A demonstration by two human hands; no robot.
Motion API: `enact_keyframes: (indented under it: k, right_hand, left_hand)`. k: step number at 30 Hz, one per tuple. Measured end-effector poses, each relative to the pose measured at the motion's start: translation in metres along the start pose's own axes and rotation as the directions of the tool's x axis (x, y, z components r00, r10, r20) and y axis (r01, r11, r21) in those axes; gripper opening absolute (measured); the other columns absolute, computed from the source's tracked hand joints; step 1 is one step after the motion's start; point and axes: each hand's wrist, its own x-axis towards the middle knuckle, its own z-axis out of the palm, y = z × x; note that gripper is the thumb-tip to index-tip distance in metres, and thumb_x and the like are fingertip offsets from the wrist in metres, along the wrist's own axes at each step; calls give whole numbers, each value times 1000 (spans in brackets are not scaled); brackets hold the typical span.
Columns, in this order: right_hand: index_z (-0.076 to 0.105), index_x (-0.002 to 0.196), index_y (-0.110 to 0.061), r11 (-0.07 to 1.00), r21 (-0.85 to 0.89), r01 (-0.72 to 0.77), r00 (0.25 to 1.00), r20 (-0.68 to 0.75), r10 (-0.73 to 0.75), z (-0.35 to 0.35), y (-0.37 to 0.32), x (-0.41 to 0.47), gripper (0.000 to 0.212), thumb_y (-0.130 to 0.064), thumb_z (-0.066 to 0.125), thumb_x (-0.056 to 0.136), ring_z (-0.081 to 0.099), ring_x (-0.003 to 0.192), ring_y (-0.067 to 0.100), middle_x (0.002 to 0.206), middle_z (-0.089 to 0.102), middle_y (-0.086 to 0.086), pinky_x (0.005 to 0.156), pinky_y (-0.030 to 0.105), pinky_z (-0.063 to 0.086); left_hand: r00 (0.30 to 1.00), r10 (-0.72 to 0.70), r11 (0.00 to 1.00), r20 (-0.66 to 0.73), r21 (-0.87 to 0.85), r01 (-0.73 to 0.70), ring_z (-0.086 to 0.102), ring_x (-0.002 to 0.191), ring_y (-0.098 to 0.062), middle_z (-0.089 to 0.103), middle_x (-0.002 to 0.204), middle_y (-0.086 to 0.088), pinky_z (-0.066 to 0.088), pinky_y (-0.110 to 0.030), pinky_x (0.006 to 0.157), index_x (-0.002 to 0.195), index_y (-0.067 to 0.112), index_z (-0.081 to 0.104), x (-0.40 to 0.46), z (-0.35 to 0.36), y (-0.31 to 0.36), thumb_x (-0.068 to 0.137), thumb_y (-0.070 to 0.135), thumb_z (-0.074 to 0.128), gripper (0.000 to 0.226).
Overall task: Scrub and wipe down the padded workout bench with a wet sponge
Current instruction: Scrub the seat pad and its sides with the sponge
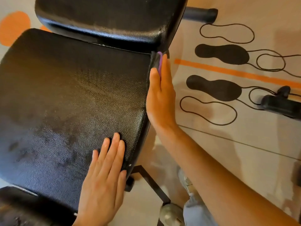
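Observation:
The black padded bench fills the left of the head view, with a wide seat pad and a second pad beyond it. The seat leather glistens with wet patches. My right hand lies flat against the seat's right side edge, pressing a purple sponge onto it near the gap between the pads. Only a strip of the sponge shows past my fingertips. Resting flat on the seat's near right corner is my left hand, fingers together, holding nothing.
The bench's black metal frame runs under the seat at the lower right. A beige floor mat with black footprint shapes and an orange stripe lies to the right. Black foam-covered bars stick out at right and top. My shoe stands by the frame.

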Motion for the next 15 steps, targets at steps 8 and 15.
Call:
enact_keyframes:
  k: [8,15]
  right_hand:
    - [5,153,-26,987,-54,154,982,122,-146,-11,14,-95,55,-27,29,103,1,147,0,161,-2,-13,119,22,15]
    - [17,152,-12,994,-21,104,995,-10,-104,4,5,-21,48,-18,29,106,15,147,15,160,16,4,110,8,13]
  left_hand:
    - [1000,-12,1000,-2,20,12,6,154,-18,4,166,4,0,-31,125,157,14,13,-4,1,1,104,29,22,56]
    - [1000,-29,999,-13,15,29,4,154,-17,3,166,4,-2,-31,124,156,11,15,-7,3,3,101,24,29,58]
